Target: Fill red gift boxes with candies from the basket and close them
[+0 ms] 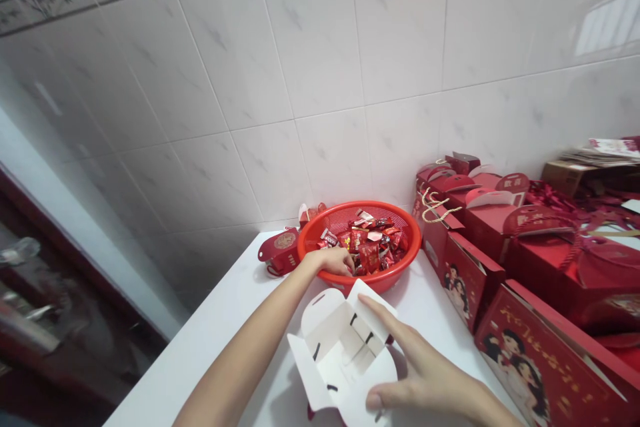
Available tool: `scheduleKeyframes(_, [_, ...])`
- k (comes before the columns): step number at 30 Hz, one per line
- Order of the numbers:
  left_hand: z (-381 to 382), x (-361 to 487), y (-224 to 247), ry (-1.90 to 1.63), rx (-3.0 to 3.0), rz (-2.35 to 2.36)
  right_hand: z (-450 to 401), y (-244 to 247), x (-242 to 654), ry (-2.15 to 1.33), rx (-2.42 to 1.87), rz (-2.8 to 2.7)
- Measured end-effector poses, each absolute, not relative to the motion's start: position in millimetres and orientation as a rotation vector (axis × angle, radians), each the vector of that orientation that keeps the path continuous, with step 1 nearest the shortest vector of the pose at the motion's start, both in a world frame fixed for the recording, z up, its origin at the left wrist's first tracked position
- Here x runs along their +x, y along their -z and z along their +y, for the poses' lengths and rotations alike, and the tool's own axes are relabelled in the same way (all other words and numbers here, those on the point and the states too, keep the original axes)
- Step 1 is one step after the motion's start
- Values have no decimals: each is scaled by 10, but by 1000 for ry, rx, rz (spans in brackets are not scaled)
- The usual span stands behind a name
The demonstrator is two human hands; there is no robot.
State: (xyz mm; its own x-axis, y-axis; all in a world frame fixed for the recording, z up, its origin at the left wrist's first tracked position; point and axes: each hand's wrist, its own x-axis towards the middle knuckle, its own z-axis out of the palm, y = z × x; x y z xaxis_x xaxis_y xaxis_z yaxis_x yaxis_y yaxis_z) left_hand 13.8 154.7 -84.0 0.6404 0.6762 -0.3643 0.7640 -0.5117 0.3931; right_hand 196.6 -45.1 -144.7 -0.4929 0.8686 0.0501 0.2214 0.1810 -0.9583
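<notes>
A red plastic basket [413, 240] full of red-wrapped sweets [369, 257] stands on the white table near the wall. My left hand [337, 261] reaches over its near left rim into the sweets, fingers curled down; what they hold, if anything, is hidden. In front of the basket is an open box [345, 353], white inside, with its flaps spread and no sweets visible in it. My right hand [407, 363] holds this box from the right, thumb on the near flap and fingers along the far right flap.
Rows of red gift boxes [540, 347] with printed figures and cord handles line the right side. A small red box [280, 250] lies left of the basket. The white table [200, 353] ends at the left, and a tiled wall [330, 153] rises behind.
</notes>
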Motion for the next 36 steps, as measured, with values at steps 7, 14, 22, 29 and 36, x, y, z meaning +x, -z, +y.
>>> scheduleKeyframes(7, [1486, 130, 821, -118, 2230, 1166, -458, 1426, 1956, -1335, -993, -1820])
scheduleKeyframes(14, [1451, 141, 765, -301, 2173, 1162, -467, 1408, 1958, -1325, -997, -1834])
scheduleKeyframes(22, [1475, 157, 772, 114, 2134, 1134, -452, 1424, 1968, -1307, -1002, -1850])
scheduleKeyframes(29, [1466, 146, 799, -17, 2106, 1141, -460, 1411, 1963, -1308, -983, -1854])
scheduleKeyframes(36, [1427, 139, 721, -494, 1997, 1082, -462, 1413, 1969, -1319, -986, -1855])
